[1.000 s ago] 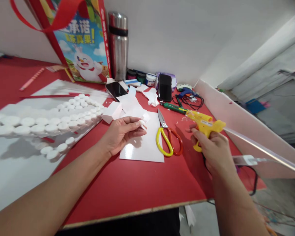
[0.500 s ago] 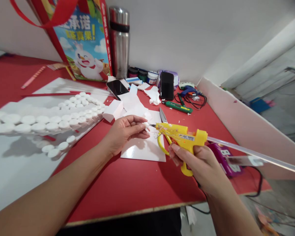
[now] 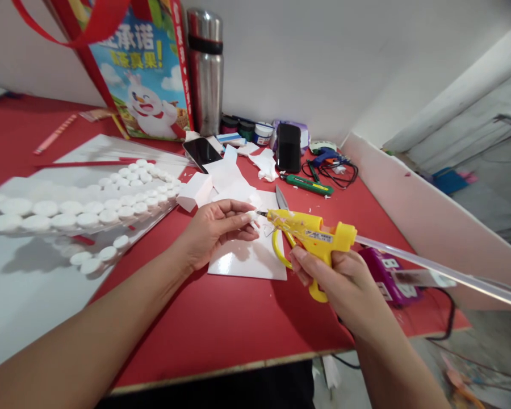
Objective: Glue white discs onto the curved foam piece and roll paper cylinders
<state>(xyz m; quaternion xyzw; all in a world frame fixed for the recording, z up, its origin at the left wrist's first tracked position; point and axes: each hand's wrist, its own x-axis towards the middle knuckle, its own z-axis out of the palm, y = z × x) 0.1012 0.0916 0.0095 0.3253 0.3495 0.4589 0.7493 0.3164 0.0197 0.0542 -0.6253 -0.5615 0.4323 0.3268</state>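
Note:
Between thumb and fingers, my left hand (image 3: pixel 221 227) pinches a small white piece (image 3: pixel 252 216), mostly covered by the fingertips. Its exact kind is too small to make out. My right hand (image 3: pixel 340 278) is wrapped round the handle of a yellow hot glue gun (image 3: pixel 309 230), whose nozzle points left and meets or nearly meets the white piece. A long clear glue stick (image 3: pixel 430 267) juts from the gun's back. Beneath lies a white sheet (image 3: pixel 242 261) with yellow-handled scissors (image 3: pixel 281 250), partly hidden by the gun.
Left, rows of white discs (image 3: pixel 87 218) stand on a clear sheet above a white board (image 3: pixel 34 318). Behind are paper scraps (image 3: pixel 227 176), two phones (image 3: pixel 288 147), a green cutter (image 3: pixel 309 184), a steel flask (image 3: pixel 205 74) and a printed bag (image 3: pixel 145 79). A purple box (image 3: pixel 387 272) sits right.
The glue gun and my right hand have shifted slightly left, bringing the nozzle closer to the white piece. My left hand keeps its pinch in nearly the same spot.

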